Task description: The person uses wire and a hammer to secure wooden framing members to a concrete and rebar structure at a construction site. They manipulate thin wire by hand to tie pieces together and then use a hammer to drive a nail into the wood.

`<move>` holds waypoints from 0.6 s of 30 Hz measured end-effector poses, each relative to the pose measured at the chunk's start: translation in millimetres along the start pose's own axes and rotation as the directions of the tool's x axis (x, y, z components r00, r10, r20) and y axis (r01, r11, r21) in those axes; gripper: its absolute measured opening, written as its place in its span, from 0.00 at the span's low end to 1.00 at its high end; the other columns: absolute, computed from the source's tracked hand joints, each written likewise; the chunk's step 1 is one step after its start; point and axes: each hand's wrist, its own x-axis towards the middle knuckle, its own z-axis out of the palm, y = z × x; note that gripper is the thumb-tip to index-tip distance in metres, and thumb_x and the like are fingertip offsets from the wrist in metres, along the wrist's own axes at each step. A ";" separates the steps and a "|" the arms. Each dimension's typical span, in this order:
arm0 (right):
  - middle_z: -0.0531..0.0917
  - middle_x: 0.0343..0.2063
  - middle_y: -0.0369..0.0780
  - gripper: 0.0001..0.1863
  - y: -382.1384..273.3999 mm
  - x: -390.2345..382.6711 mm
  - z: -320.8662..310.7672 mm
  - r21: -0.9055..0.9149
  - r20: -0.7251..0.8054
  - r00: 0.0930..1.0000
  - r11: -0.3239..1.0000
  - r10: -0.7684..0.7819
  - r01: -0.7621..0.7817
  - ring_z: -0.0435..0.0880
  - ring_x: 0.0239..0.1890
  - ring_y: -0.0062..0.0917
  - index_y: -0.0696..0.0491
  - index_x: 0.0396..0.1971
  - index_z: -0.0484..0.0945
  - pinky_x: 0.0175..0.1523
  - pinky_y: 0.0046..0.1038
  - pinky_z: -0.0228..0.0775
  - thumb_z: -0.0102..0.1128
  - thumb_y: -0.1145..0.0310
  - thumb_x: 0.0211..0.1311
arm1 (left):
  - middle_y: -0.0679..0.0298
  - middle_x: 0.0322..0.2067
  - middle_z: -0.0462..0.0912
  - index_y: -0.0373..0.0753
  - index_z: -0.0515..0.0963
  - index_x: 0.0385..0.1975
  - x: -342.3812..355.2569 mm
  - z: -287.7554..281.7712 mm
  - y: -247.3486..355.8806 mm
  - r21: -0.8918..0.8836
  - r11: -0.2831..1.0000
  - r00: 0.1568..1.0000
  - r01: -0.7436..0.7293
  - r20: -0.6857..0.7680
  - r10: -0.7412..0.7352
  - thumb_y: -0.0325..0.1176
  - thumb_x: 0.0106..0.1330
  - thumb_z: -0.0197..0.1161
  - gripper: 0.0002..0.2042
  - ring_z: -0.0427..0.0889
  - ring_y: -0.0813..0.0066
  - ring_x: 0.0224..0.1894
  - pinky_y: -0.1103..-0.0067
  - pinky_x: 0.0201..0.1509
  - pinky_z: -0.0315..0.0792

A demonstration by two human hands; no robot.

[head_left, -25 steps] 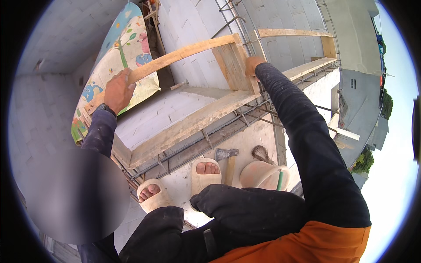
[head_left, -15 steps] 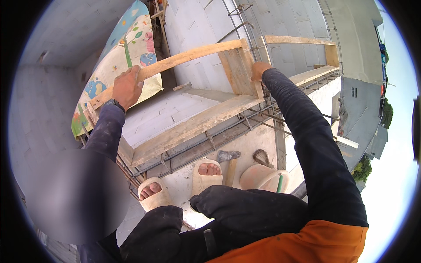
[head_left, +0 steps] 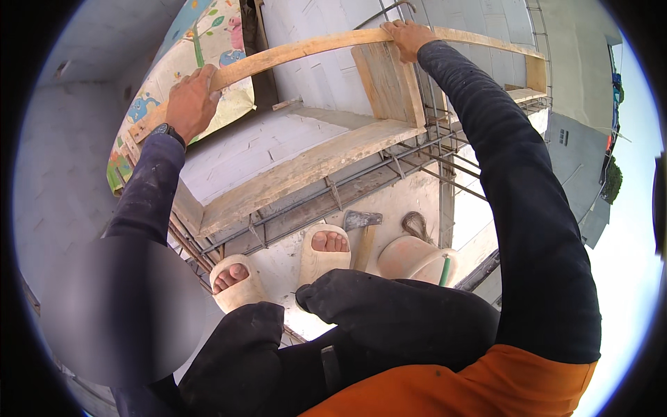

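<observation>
A long wooden board (head_left: 299,52) runs across the top of a wooden frame. My left hand (head_left: 192,104) is closed over its left part, fingers curled round the far side, in front of a cartoon-printed sheet (head_left: 235,104). My right hand (head_left: 408,38) rests on the board above the upright end plank (head_left: 389,83), its fingers bent over the top edge. The lower frame board (head_left: 299,177) lies nearer me, along the steel rebar (head_left: 333,194). Both undersides of the grips are hidden.
Near my sandalled feet lie an axe-like hatchet (head_left: 363,221) with a wooden handle, a coil of wire (head_left: 415,226) and a pale bucket (head_left: 410,257) with a green stick. Rebar cages and another wooden frame (head_left: 535,73) continue rightward, with an open drop beyond.
My right hand has moved up from the side of the upright end plank onto the top board. My left hand keeps its grip on the board. The view has shifted slightly.
</observation>
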 end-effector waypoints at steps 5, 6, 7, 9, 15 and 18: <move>0.79 0.64 0.38 0.51 -0.8 -3.9 8.8 -0.049 -0.142 0.989 0.998 -0.052 0.046 0.75 0.70 0.36 0.45 0.73 0.67 0.65 0.44 0.77 0.85 0.63 0.48 | 0.49 0.54 0.84 0.38 0.70 0.62 -4.7 -0.2 -13.5 -0.025 1.000 0.999 0.002 0.042 -0.001 0.34 0.69 0.66 0.23 0.82 0.44 0.57 0.53 0.62 0.72; 0.79 0.65 0.38 0.51 4.7 -3.1 11.4 -0.056 -0.151 0.988 0.998 -0.043 0.034 0.75 0.70 0.36 0.44 0.74 0.66 0.65 0.44 0.77 0.85 0.62 0.48 | 0.47 0.54 0.83 0.37 0.70 0.63 -1.1 -1.5 -10.1 -0.023 1.000 0.999 -0.015 0.035 0.016 0.33 0.69 0.66 0.24 0.81 0.43 0.58 0.53 0.63 0.72; 0.78 0.65 0.37 0.52 6.6 -5.6 18.3 -0.060 -0.156 0.987 0.998 -0.034 0.025 0.74 0.70 0.36 0.44 0.74 0.66 0.66 0.45 0.76 0.86 0.61 0.48 | 0.46 0.55 0.82 0.36 0.70 0.63 -0.3 -1.3 -5.3 -0.020 0.999 0.999 -0.031 0.033 0.032 0.33 0.69 0.65 0.24 0.80 0.43 0.58 0.53 0.63 0.71; 0.78 0.67 0.38 0.55 5.9 -4.7 20.3 -0.060 -0.138 0.990 0.998 -0.019 0.010 0.74 0.70 0.38 0.45 0.76 0.64 0.68 0.46 0.75 0.87 0.61 0.47 | 0.44 0.57 0.81 0.34 0.69 0.63 -1.8 -2.4 -1.8 0.019 0.999 0.998 -0.037 0.043 0.036 0.32 0.69 0.65 0.24 0.79 0.42 0.60 0.53 0.64 0.71; 0.77 0.68 0.40 0.54 3.2 -5.8 22.0 -0.089 -0.192 0.981 0.996 -0.017 0.000 0.74 0.70 0.40 0.45 0.77 0.62 0.70 0.48 0.73 0.84 0.66 0.48 | 0.45 0.57 0.80 0.34 0.68 0.64 1.2 -3.5 -4.2 0.102 0.994 0.998 -0.041 0.055 0.035 0.31 0.68 0.64 0.25 0.80 0.44 0.59 0.54 0.64 0.72; 0.77 0.66 0.42 0.40 9.1 -26.0 33.3 -0.116 -0.323 0.946 0.993 -0.025 -0.014 0.75 0.70 0.40 0.49 0.71 0.68 0.65 0.45 0.77 0.74 0.70 0.58 | 0.45 0.56 0.81 0.35 0.68 0.64 9.1 -2.3 3.4 0.050 0.997 0.996 -0.057 0.070 0.054 0.31 0.68 0.64 0.25 0.80 0.44 0.58 0.55 0.62 0.73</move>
